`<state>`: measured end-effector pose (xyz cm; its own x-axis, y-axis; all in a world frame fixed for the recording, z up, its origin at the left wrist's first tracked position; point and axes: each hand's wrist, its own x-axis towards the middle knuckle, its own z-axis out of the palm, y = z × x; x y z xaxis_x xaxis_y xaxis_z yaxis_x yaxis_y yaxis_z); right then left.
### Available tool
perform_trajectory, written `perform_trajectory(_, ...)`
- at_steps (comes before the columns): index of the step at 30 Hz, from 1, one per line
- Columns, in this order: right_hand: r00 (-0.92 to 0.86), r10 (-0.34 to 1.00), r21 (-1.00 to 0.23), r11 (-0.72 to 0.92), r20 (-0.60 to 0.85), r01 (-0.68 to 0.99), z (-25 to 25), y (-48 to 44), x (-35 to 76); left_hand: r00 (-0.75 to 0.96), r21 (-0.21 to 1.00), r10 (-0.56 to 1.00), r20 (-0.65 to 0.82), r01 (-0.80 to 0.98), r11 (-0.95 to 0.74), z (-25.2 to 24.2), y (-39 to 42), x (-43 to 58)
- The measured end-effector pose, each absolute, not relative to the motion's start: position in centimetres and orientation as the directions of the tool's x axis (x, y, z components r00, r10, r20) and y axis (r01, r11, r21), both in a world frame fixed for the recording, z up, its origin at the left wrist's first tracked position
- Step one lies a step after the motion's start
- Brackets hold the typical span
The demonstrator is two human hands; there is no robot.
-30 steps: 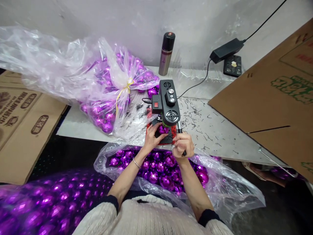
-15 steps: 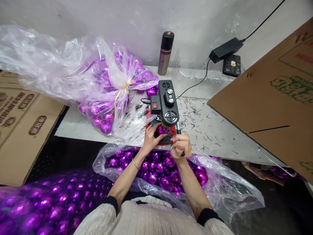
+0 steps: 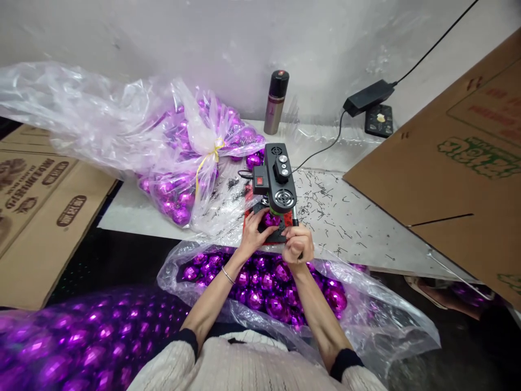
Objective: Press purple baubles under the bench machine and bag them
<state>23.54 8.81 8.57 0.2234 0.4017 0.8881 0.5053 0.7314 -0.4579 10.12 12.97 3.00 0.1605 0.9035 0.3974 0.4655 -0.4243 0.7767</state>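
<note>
A small black press machine [image 3: 280, 176] with a red switch stands on the table, over a red and black base. Beneath its head sits a shiny purple ball ornament [image 3: 271, 219]. My left hand [image 3: 254, 232] grips that ball from the left between thumb and fingers. To the right, my right hand [image 3: 299, 244] is wrapped round the machine's lever [image 3: 295, 215], whose lower end is mostly hidden in the fist. Below both wrists lies an open clear plastic bag [image 3: 175, 266] full of purple mirror-faceted balls [image 3: 266, 282].
A tied plastic bag [image 3: 214, 155] of purple balls lies left of the machine. Behind stand a spray can [image 3: 277, 102] and a black power adapter [image 3: 368, 98]. Small dark wire bits litter the table [image 3: 325, 233]. Cardboard boxes [image 3: 407, 179] flank both sides; a person's foot [image 3: 427, 293] shows at right.
The view has tilted slightly, so the table things sit a little lower. Both hands keep their places at the ball and the lever.
</note>
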Motion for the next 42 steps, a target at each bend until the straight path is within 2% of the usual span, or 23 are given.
perform_trajectory(9, 0.354, 0.483, -0.596, 0.586, 0.801, 0.549, 15.9, 8.3, 23.1, 0.075, 0.851, 0.922, 0.380, 0.361, -0.380, 4.1, 11.0, 9.0)
perform_trajectory(11, 0.332, 0.489, -0.587, 0.592, 0.806, 0.553, 16.0, 8.2, 23.1, 0.092, 0.817, 0.881, 0.463, 0.341, -0.465, 4.6, 8.7, 7.6)
perform_trajectory(14, 0.300, 0.478, -0.559, 0.616, 0.825, 0.555, 15.2, 8.0, 23.2, 0.225, 0.714, 0.799, 0.558, 0.360, -0.600, 4.8, 4.5, 4.9)
perform_trajectory(17, 0.300, 0.473, -0.556, 0.626, 0.828, 0.547, 14.2, 8.0, 23.2, 0.326, 0.681, 0.831, 0.452, 0.476, -0.557, 3.8, 1.0, 2.6)
perform_trajectory(21, 0.338, 0.445, -0.559, 0.644, 0.829, 0.522, 13.7, 8.2, 23.1, 0.379, 0.669, 0.880, 0.286, 0.578, -0.466, 1.8, -0.7, 1.6)
perform_trajectory(24, 0.345, 0.428, -0.550, 0.658, 0.835, 0.514, 13.5, 8.3, 23.1, 0.424, 0.647, 0.866, 0.265, 0.587, -0.486, 1.3, -0.5, 1.9)
perform_trajectory(27, 0.330, 0.429, -0.541, 0.664, 0.841, 0.516, 13.5, 8.4, 23.2, 0.441, 0.608, 0.837, 0.325, 0.580, -0.542, 2.3, 0.5, 2.1)
perform_trajectory(31, 0.325, 0.422, -0.533, 0.677, 0.846, 0.508, 13.6, 8.4, 23.2, 0.357, 0.572, 0.770, 0.528, 0.520, -0.634, 5.3, 5.3, 2.0)
perform_trajectory(33, 0.329, 0.432, -0.543, 0.672, 0.840, 0.504, 13.7, 8.3, 23.1, 0.268, 0.585, 0.777, 0.570, 0.531, -0.613, 7.1, 10.2, 2.4)
perform_trajectory(35, 0.323, 0.443, -0.549, 0.667, 0.836, 0.505, 13.7, 8.2, 23.2, 0.148, 0.660, 0.864, 0.481, 0.587, -0.468, 8.8, 16.5, 3.3)
perform_trajectory(37, 0.310, 0.448, -0.544, 0.665, 0.839, 0.512, 13.7, 8.1, 23.3, -0.010, 0.733, 0.960, 0.282, 0.648, -0.209, 10.1, 22.8, 4.6)
perform_trajectory(39, 0.293, 0.447, -0.533, 0.668, 0.845, 0.520, 13.6, 8.0, 23.4, -0.047, 0.746, 0.973, 0.227, 0.650, -0.143, 10.7, 28.1, 5.9)
perform_trajectory(42, 0.273, 0.450, -0.524, 0.670, 0.850, 0.526, 13.4, 8.0, 23.6, -0.065, 0.828, 0.994, 0.086, 0.560, -0.036, 10.4, 33.0, 7.7)
